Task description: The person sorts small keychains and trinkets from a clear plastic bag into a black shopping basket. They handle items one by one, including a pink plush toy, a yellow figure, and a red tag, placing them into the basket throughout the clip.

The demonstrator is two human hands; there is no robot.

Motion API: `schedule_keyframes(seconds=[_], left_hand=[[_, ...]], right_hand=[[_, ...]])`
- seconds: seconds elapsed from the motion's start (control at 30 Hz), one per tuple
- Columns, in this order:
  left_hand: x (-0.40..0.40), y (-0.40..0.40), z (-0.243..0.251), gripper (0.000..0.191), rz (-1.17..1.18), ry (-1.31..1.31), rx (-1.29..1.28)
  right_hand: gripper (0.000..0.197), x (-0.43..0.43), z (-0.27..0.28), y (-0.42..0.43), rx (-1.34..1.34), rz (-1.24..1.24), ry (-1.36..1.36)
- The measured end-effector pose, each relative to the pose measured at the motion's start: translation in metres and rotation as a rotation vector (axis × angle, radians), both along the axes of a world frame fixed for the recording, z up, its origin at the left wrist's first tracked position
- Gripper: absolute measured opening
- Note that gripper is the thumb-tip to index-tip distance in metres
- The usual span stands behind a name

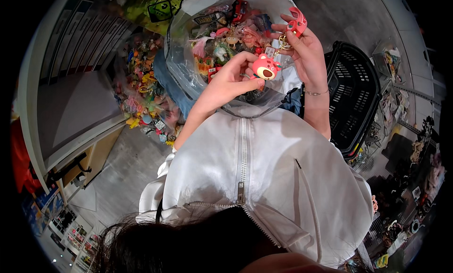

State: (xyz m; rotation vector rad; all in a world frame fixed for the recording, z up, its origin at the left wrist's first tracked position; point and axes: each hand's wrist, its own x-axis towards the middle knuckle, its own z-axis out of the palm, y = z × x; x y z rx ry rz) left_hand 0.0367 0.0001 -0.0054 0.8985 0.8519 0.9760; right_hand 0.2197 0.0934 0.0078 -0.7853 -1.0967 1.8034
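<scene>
My left hand (pixel 230 78) grips a pink bear-head keychain charm (pixel 266 67) between thumb and fingers. My right hand (pixel 304 50) holds the keychain's gold ring and clasp (pixel 283 42) and its pink strap (pixel 297 22), fingers spread behind them. A small printed tag (pixel 269 52) hangs between the two hands. Below them stands a large clear plastic bag (pixel 180 71), its top wide apart. Inside lie many wrapped keychains and figures, among them a pink tassel (pixel 201 46), a white-and-green figure (pixel 220 53) and a red toy vehicle (pixel 240 9).
A black plastic basket (pixel 354 99) stands to the right. Another bag of colourful trinkets (pixel 145 89) lies to the left, beside a white shelf unit (pixel 78 110). Yellow-green bagged goods (pixel 138 4) lie at the top left. Hanging accessories (pixel 417 202) fill the lower right.
</scene>
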Motion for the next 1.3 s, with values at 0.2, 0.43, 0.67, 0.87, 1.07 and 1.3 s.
schedule_keyframes(seconds=[0.2, 0.43, 0.67, 0.87, 1.07, 1.3], left_hand=[[0.000, 0.001, 0.013, 0.032, 0.005, -0.038, -0.121], [0.002, 0.001, 0.001, 0.031, -0.024, 0.023, -0.018], [0.002, 0.009, -0.001, 0.018, -0.086, 0.344, 0.157], [-0.046, 0.028, -0.017, 0.024, 0.264, 1.266, 0.415], [-0.074, 0.045, -0.064, 0.030, 0.174, 1.747, 0.430], [-0.070, 0.048, -0.045, 0.020, 0.184, 1.474, 0.207]], right_hand=[[0.026, 0.003, -0.004, 0.000, 0.193, -0.262, 0.018], [0.019, 0.018, 0.007, -0.012, 0.399, -0.238, -0.055], [0.015, 0.073, 0.010, -0.027, 0.617, -0.518, -0.054], [0.017, 0.166, 0.019, -0.034, 0.422, -0.932, -0.602], [0.022, 0.259, -0.068, -0.040, 0.281, -0.340, -1.760], [0.019, 0.307, -0.139, -0.044, -0.376, 0.031, -1.692]])
